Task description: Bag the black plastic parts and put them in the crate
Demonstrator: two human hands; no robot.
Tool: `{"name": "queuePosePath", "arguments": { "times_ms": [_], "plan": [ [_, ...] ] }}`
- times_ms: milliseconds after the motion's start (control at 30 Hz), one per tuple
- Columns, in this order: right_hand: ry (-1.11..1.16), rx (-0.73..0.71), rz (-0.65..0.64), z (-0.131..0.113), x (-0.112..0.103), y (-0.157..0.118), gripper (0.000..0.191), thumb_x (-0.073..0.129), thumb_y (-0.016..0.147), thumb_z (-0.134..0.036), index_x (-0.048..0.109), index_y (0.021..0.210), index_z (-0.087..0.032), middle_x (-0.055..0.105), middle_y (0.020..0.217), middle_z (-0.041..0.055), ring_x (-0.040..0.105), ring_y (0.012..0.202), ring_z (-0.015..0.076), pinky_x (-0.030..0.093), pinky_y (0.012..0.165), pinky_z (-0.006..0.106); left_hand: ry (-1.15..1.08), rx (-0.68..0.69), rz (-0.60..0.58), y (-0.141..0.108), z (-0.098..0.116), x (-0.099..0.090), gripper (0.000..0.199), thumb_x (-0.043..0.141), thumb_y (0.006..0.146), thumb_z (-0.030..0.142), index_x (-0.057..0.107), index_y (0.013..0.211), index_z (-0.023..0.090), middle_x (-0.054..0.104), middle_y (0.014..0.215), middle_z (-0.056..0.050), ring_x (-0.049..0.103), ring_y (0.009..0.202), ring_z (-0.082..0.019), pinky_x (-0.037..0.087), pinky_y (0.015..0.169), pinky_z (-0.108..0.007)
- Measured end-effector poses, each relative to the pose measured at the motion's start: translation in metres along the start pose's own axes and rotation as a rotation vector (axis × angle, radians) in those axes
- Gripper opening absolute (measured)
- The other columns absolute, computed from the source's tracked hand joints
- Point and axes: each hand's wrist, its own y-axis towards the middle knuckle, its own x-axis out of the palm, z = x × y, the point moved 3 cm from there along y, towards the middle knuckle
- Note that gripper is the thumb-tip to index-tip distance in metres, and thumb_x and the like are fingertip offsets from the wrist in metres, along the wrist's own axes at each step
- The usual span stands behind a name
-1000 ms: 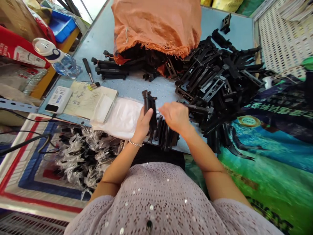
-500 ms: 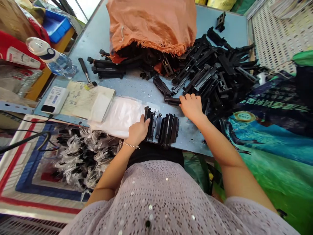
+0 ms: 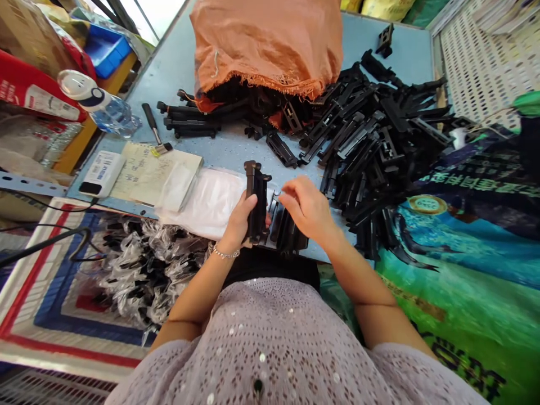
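Observation:
My left hand (image 3: pixel 241 219) is wrapped round long black plastic parts (image 3: pixel 255 197), held upright above the table's front edge; they look like two side by side. Just right of it, my right hand (image 3: pixel 310 208) hovers with loosely bent fingers, thumb and forefinger apart, and no part shows in it. Beneath that hand, a short row of similar black parts (image 3: pixel 287 230) lies at the table edge, partly covered. A stack of clear plastic bags (image 3: pixel 215 197) lies to the left of my left hand.
An orange woven sack (image 3: pixel 270 45) spills a large heap of black parts (image 3: pixel 358 135) over the blue table. Left are a brush (image 3: pixel 152 126), a water bottle (image 3: pixel 105 109), a white device (image 3: pixel 101 173) and a written cardboard sheet (image 3: pixel 139 177). Below, a crate (image 3: pixel 50 337) holds bagged parts.
My left hand has lifted black parts upright from the row. My right hand has come left from the heap to beside it; the part it touched is gone from that spot.

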Motion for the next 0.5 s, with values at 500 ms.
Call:
{"name": "queuePosePath", "arguments": {
  "times_ms": [500],
  "plan": [
    [-0.147, -0.019, -0.225, 0.0, 0.057, -0.052, 0.046, 0.034, 0.109, -0.042, 0.065, 0.087, -0.017, 0.068, 0.082, 0.0075, 0.059, 0.076, 0.0197, 0.041, 0.069, 0.032, 0.211, 0.07, 0.288, -0.007, -0.02, -0.047, 0.042, 0.053, 0.094, 0.059, 0.065, 0.102, 0.019, 0.072, 0.104, -0.008, 0.067, 0.105, -0.022, 0.054, 0.091, -0.034]
  ]
}}
